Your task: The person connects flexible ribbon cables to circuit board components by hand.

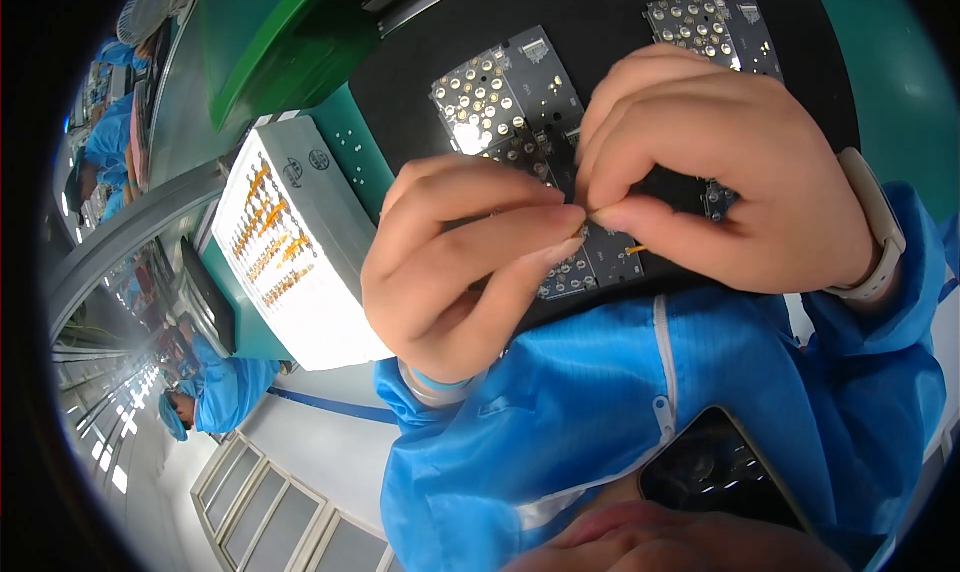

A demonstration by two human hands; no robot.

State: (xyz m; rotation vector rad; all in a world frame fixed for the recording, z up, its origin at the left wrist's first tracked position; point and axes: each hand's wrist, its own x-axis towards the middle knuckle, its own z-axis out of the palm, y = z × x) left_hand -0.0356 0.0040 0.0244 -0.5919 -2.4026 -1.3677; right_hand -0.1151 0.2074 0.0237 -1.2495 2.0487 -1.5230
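In the head view, the only one I am working from, I am watching both bare hands meeting over a dark circuit board [600,262]. I am judging the step to be close fingertip work on something small, at or just above that board. The next move seems to be calling for light, steady pressure from both pinches, without nudging the board. The left hand [450,252] is pressing thumb and index finger together; the right hand [720,162] is pinching the same way just beside it. I cannot tell what, if anything, is sitting between those tips. The board is lying below the fingertips, partly hidden, on a black mat [825,102]. A small orange piece [636,249] is showing just below the right thumb. A white block [335,307] bearing orange parts [265,212] is standing left of the left hand.
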